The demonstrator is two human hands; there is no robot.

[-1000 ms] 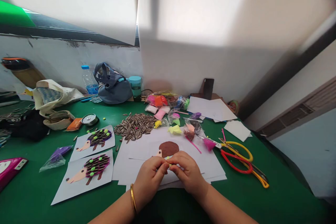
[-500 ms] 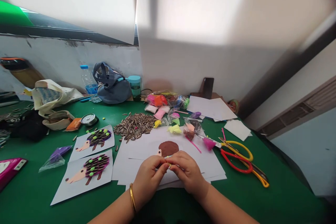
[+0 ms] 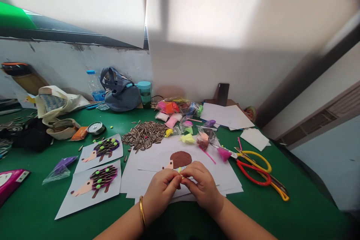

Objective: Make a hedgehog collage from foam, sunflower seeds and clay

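A small bit of yellow-green clay point(image 3: 180, 170) is pinched between the fingertips of both my hands. My left hand point(image 3: 162, 188), with a gold bangle at its wrist, is closed on one side of it. On the other side my right hand point(image 3: 203, 186) is closed too, thumb and forefinger together. Just beyond the fingers lies a hedgehog picture with a brown clay body point(image 3: 180, 159) and a peach snout on white paper point(image 3: 135, 180). My hands cover its lower part.
Sunflower seeds point(image 3: 144, 135) are heaped behind the paper. Two hedgehog pictures point(image 3: 63, 204) with seeds and green balls lie at left. Bagged clay point(image 3: 170, 108) sits at the back, a yellow packet point(image 3: 187, 138) nearer. Red- and yellow-handled scissors point(image 3: 254, 183) lie at right.
My fingertips have shifted slightly around the clay, and more of it shows between them. More of the hedgehog's snout is visible. Both hands stay in about the same place.
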